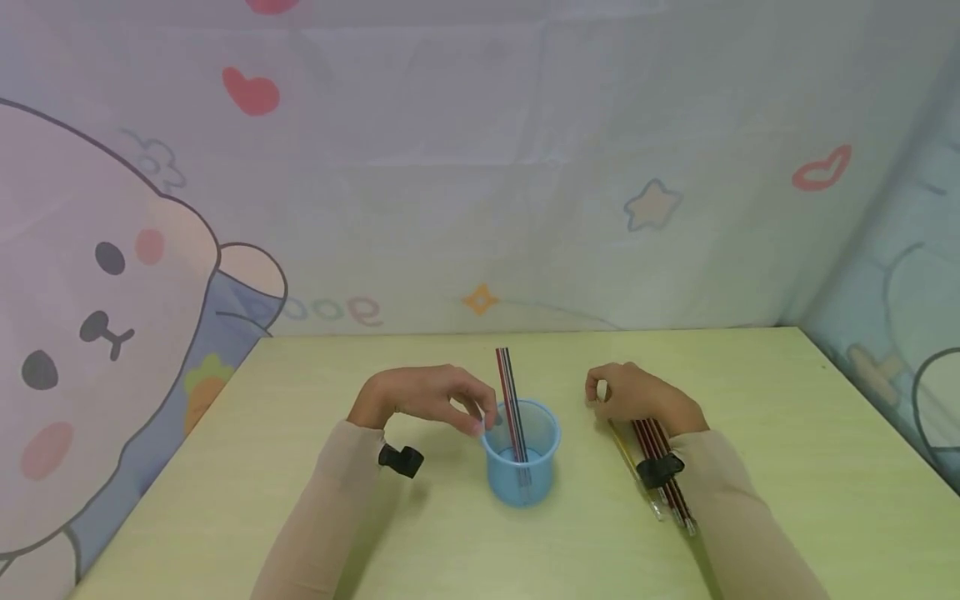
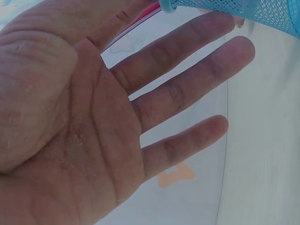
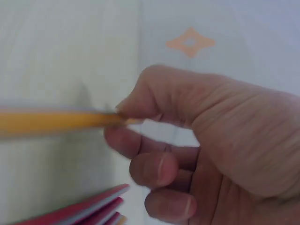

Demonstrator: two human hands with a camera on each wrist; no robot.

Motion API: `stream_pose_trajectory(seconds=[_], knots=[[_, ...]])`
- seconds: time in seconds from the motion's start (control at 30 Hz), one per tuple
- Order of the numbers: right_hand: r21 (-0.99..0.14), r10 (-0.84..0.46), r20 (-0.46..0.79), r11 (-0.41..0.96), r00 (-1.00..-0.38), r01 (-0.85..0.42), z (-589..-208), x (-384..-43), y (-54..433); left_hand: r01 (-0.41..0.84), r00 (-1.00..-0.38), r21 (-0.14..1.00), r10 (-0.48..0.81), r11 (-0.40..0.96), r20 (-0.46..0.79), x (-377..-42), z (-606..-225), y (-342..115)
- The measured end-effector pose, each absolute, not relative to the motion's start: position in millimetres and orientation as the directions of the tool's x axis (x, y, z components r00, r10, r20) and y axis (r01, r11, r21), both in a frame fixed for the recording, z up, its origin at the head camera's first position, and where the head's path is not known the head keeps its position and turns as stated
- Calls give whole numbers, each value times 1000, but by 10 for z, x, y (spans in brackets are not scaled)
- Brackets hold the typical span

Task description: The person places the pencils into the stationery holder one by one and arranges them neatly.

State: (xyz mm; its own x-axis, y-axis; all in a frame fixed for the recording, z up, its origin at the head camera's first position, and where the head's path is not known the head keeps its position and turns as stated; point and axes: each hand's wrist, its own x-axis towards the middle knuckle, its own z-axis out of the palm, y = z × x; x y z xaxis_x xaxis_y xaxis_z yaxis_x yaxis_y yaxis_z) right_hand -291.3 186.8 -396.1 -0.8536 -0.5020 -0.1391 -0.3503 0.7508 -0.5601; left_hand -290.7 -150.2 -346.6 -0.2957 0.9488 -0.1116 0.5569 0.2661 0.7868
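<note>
A light blue mesh pencil cup (image 1: 521,483) stands on the table, with red and dark striped pencils (image 1: 513,400) leaning upright in it. My left hand (image 1: 435,396) pinches the cup's left rim between thumb and index finger. In the left wrist view, the blue mesh (image 2: 262,11) shows at the top, beyond the spread other fingers. To the cup's right, my right hand (image 1: 637,392) pinches a yellow pencil (image 3: 56,122) near its pointed end between thumb and index finger. Its other fingers are curled, holding nothing. Several red striped pencils (image 1: 670,479) lie under the right wrist.
The pale wooden table (image 1: 420,550) ends at a cloth backdrop (image 1: 465,208) printed with a bear, hearts and stars. Another cloth panel (image 1: 900,333) hangs along the right side. Both wrists wear small black camera straps (image 1: 401,460).
</note>
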Motion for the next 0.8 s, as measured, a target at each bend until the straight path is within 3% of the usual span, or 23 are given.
stream_pose_trajectory(seconds=[0.23,0.5,0.8], knots=[[-634,-550,13,642,-835,-432,-3776,-2910,1910,553,-298,790,948,264,-109,-2896,-3463,-1503],[-671,-517,163,566,-841,-479,-3492,-2778,1835,551,-296,792,949,264,-111,-2881,-3468,-1514],[-640,-502,359,482,-787,-599,-3238,-2619,1730,546,-297,796,949,260,-106,-2891,-3473,-1524]])
